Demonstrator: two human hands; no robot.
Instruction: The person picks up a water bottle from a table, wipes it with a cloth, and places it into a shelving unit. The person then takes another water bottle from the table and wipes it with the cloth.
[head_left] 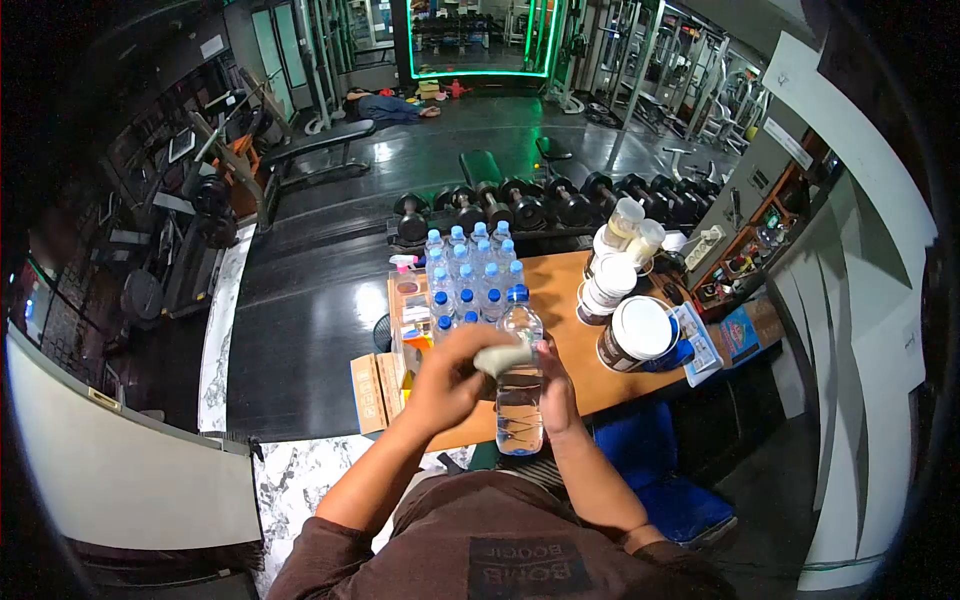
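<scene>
A clear plastic water bottle (520, 405) with a blue cap is held upright in front of my chest. My right hand (558, 392) is closed around its right side. My left hand (448, 380), smeared by motion, grips a pale cloth-like piece (503, 358) against the bottle's upper part; its exact kind is hard to make out. Just beyond stand rows of capped water bottles (466, 270) on the orange-brown table (556, 285). Some of the front ones are hidden by my left hand.
White-lidded tubs (642, 328) and jars stand on the table's right. Cardboard boxes (376, 392) sit at its left edge. A blue chair (665, 480) is below right. Dumbbells (522, 203) line a rack behind the table. A person (392, 107) lies on the far floor.
</scene>
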